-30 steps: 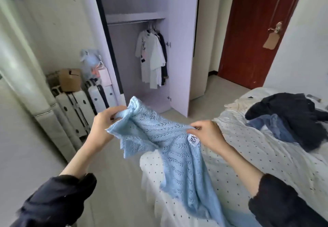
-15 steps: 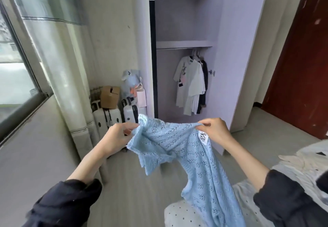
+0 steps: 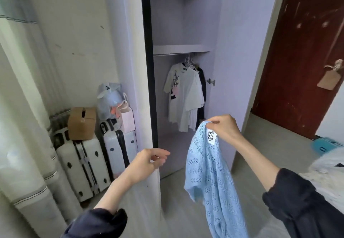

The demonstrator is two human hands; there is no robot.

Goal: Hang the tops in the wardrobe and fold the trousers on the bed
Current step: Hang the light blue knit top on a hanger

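- Your right hand pinches the light blue knit top at its collar; its lower hem is cut off by the frame.
- Your left hand, fingers loosely curled, holds nothing.
- The wardrobe stands open ahead; white tops hang at the rail's right, leaving the left side free.

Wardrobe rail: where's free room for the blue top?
The rail is bare from the wardrobe's dark left edge to the white tops. The crowded end is right, where hangers bunch beside the dark garment. The shelf above looks bare.
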